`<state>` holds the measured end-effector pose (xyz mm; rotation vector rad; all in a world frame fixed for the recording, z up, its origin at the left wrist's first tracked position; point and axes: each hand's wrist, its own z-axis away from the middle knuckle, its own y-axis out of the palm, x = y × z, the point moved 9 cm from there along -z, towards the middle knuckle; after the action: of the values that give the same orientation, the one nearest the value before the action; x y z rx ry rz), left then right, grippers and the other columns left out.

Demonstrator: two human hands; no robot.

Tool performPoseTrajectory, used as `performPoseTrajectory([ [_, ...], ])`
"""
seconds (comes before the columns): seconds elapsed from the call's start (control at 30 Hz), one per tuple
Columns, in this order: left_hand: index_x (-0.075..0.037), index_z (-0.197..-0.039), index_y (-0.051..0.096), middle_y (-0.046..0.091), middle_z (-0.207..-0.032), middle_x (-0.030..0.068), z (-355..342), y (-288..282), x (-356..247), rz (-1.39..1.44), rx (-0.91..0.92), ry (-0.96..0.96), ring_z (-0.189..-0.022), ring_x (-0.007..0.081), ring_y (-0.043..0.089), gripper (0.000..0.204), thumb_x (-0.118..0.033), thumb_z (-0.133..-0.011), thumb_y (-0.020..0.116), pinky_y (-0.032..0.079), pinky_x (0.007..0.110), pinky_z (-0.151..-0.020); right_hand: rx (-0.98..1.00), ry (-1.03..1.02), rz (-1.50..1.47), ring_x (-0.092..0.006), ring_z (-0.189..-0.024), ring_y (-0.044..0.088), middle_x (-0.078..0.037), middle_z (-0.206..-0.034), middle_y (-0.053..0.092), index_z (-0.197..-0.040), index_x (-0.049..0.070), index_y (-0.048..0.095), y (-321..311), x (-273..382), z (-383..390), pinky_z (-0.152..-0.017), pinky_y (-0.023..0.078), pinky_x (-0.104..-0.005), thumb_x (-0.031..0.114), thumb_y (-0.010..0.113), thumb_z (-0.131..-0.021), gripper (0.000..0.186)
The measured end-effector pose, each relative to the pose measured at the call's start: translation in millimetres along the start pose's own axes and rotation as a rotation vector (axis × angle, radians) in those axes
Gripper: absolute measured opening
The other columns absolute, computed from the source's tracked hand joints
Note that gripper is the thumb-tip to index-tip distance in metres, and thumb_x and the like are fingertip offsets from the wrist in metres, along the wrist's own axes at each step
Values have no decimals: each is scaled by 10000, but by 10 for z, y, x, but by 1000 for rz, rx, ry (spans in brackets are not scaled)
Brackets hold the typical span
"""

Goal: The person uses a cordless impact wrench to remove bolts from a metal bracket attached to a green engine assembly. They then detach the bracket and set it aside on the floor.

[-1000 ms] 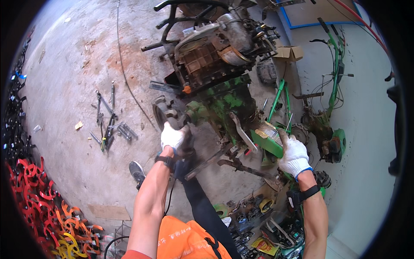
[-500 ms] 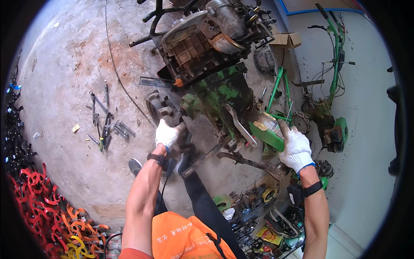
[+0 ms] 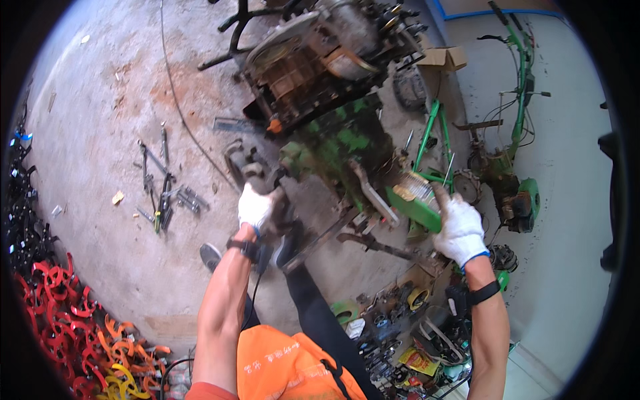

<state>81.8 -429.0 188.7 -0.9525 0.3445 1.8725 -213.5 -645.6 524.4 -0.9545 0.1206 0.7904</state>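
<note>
A worn green gearbox carries a rusty engine on top. My left hand, in a white glove, grips a dark tyre-like wheel beside the gearbox's hub, its fingertips partly hidden. My right hand, also gloved, is closed on the right end of a bright green metal plate with a worn label on its upper face. A grey lever lies between that plate and the gearbox body. The picture is somewhat blurred.
Loose steel links lie on the left floor, near piles of red blades and black blades. A green-handled machine stands by the right wall, a carton behind. Assorted parts crowd the lower right. My feet are below the wheel.
The whole scene has shifted up and left in the view since a second ago, mostly in the first half. Both hands keep their places on the wheel and green plate.
</note>
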Motion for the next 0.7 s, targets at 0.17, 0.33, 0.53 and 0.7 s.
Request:
performPoseTrajectory([
  [0.17,3,-1348,649,789,-1212,124,2,3,14,59,-48,73,-1087,228,738,552,-237,-925,912,589,376,-962,2,15,60,-466,-1092,753,-283,-1266,703,-1672,179,444,2,-16,-25,-922,628,-566,145,882,-770,1004],
  [0.33,-2,-1333,655,792,-1191,121,35,16,46,23,-80,81,-1054,229,745,538,-236,-923,913,598,382,-944,-6,-1,5,-472,-1099,752,-290,-1299,687,-1683,192,444,-6,-54,-20,-928,629,-551,144,876,-760,1021],
  [0.53,-20,-1332,668,798,-1201,143,57,23,-15,-122,-115,-31,-1068,268,758,581,-304,-900,931,598,397,-953,8,-6,8,-469,-1093,745,-282,-1291,689,-1692,200,444,14,-99,-41,-937,626,-549,153,877,-769,1021],
  [0.7,-29,-1357,663,803,-1212,166,124,-5,-93,21,-85,-35,-1098,298,768,607,-318,-892,925,598,407,-975,4,-2,5,-473,-1096,745,-286,-1279,690,-1686,191,442,8,-103,-32,-935,626,-555,132,881,-752,1034],
])
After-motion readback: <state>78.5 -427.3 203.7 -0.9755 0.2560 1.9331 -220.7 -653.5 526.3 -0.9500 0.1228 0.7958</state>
